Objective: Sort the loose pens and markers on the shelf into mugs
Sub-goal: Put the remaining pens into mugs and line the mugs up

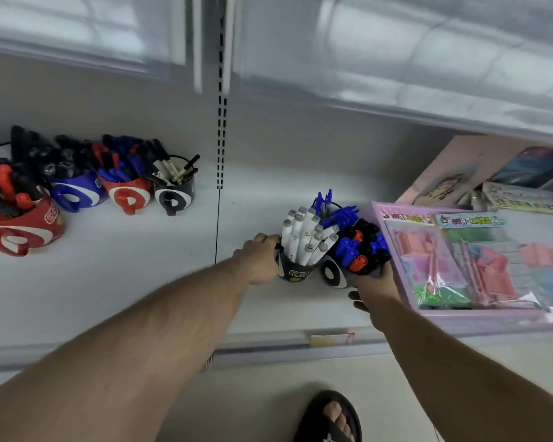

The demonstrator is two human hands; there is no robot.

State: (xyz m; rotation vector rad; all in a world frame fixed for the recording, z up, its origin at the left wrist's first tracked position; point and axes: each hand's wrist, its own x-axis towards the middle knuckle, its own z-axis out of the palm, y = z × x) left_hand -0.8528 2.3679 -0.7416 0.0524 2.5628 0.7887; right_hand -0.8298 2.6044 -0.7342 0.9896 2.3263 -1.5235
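Observation:
Two black mugs stand side by side on the white shelf (141, 282). My left hand (259, 258) grips the left black mug (296, 272), which is packed with white markers (305, 237). My right hand (375, 287) holds the right black mug (334, 272) from its right side; that mug is filled with blue, black and red marker caps (361, 247). Behind them a third holder carries blue pens (336, 212), its body hidden. No loose pens show on the shelf.
Several mugs full of markers line the back left: a red mug (29, 231), a blue mug (77, 194), another red mug (130, 194), a black mug (174, 194). A purple tray of packaged toys (460, 266) sits right beside my right hand. An upper shelf overhangs.

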